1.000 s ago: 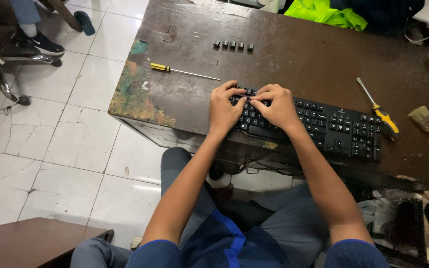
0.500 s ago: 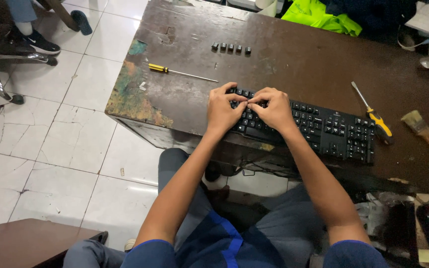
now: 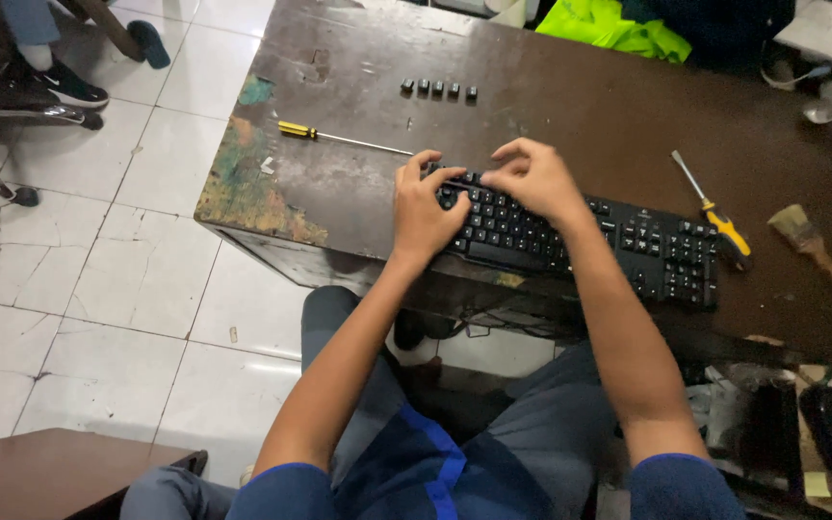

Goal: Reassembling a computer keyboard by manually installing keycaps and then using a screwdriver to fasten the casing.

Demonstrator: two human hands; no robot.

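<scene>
White floor tiles, some cracked, are seen beneath a dark brown worktop (image 3: 570, 106) whose varnish is worn away at the near left corner, where patches of green and ochre are exposed. A black rectangular keyboard (image 3: 628, 241) is laid along the worktop's near edge. Its left end is covered by both hands: the left hand (image 3: 426, 212) is curled over the corner keys, and the right hand (image 3: 532, 178) is bent above the top row with thumb and fingertips pinched together. Whether anything is gripped in either hand cannot be told. A short row of small black keycaps (image 3: 438, 89) is set well apart, farther back. A slim screwdriver with a yellow handle (image 3: 339, 138) is laid to the left of the hands. A second yellow-handled screwdriver (image 3: 715, 217) and a bristled wooden brush (image 3: 811, 248) are laid beyond the keyboard's right end.
</scene>
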